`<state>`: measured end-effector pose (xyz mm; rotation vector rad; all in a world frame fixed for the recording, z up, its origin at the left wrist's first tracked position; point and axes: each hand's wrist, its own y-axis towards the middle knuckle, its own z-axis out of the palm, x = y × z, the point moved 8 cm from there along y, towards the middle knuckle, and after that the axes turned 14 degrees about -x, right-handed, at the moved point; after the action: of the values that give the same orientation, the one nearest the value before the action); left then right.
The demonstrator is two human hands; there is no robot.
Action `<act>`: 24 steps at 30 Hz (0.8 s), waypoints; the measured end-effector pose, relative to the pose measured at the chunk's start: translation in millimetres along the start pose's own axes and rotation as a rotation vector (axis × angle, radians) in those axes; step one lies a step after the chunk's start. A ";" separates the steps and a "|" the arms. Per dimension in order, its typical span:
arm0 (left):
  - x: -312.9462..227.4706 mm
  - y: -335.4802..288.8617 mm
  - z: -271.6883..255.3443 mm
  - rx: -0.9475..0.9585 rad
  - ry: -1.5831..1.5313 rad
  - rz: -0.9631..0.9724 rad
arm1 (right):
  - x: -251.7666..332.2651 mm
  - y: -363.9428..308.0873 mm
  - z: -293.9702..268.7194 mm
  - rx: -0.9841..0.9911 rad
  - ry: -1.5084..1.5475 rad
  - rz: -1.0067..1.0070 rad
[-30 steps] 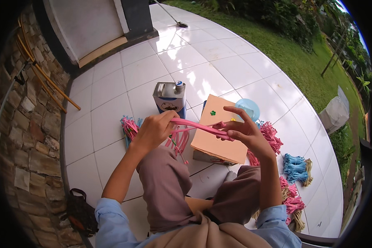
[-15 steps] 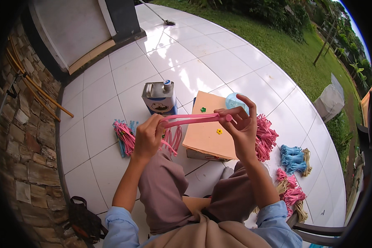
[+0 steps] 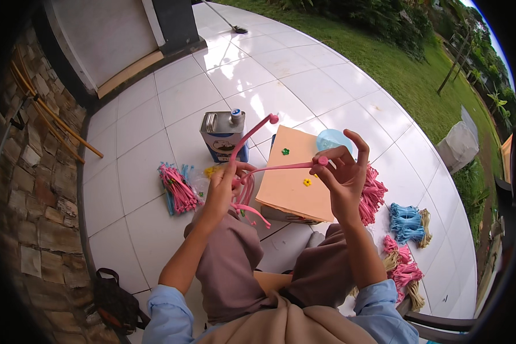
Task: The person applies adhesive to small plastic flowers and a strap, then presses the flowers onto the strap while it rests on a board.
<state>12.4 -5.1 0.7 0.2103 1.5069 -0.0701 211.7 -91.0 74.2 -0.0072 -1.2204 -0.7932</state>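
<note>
My left hand (image 3: pixel 222 188) is closed around several pink straps. One of these, a pink strap with a round knob at its tip (image 3: pixel 252 136), sticks up past the fingers, and others dangle below toward my knee. A further pink strap (image 3: pixel 284 167) runs taut across to my right hand (image 3: pixel 348 180), whose thumb and fingertips pinch it by its knobbed end while the other fingers are raised. Beneath lies a peach-coloured board (image 3: pixel 292 198) bearing a green flower-shaped piece (image 3: pixel 285 152) and a yellow flower-shaped piece (image 3: pixel 307 182).
A metal can (image 3: pixel 223 140) stands behind my left hand. Beside the board are a pale blue dish (image 3: pixel 333 140) and a pink strap pile (image 3: pixel 372 198). Blue bundles (image 3: pixel 407 222) and pink bundles (image 3: pixel 406 270) lie right; another pink bundle (image 3: pixel 178 188) lies left. A black bag (image 3: pixel 117 301) sits lower left.
The straps lay side by side between my hands; now one end has swung free and points up from my left hand. My right hand has moved slightly right, still pinching a knob.
</note>
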 end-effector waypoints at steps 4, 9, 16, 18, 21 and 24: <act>22.6 -1.3 10.4 0.085 -0.182 -0.330 | 11.7 -4.3 7.0 0.149 -0.115 -0.287; 3.0 -2.2 19.4 0.101 -0.277 -0.090 | 3.5 15.4 -21.6 -0.137 -0.106 -0.116; -9.7 -10.3 30.3 0.169 -0.317 0.072 | -20.2 21.4 -42.5 -0.244 0.053 0.080; -10.8 -9.3 28.5 0.145 -0.156 0.150 | -23.5 20.0 -41.3 -0.226 0.055 0.128; -2.8 -5.8 27.3 0.132 -0.149 0.084 | -19.8 20.2 -38.0 -0.212 -0.024 0.082; 13.8 -7.2 33.6 0.201 -0.063 -0.061 | -21.4 19.6 -35.3 -0.213 -0.073 0.105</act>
<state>45.0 -17.2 -12.0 0.3201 1.4438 -0.2753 249.2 -79.5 50.9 -0.2735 -1.1890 -0.8332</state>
